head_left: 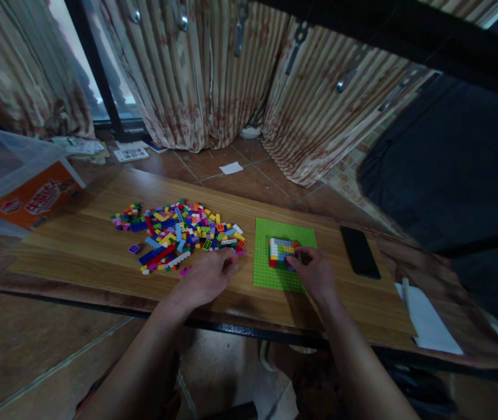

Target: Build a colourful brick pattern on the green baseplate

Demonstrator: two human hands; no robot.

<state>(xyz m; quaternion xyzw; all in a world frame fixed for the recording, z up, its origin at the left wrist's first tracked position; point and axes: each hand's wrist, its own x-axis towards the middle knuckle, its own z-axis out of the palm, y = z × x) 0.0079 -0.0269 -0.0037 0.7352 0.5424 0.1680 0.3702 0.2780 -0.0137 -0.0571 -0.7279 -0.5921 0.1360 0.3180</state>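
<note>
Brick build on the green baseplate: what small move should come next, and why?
Probably a gentle downward press by the right hand on the right side of the brick build: that hand is at it, and the green baseplate lies beneath. The left hand is apart, beside the loose bricks; whether either grip holds a brick, I cannot tell.

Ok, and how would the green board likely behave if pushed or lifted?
The green board would probably slide rather than tip, lying flat on the table. It looks thin, so it is likely light and may flex a little when lifted. The block build, resting on it, would likely ride along.
</note>
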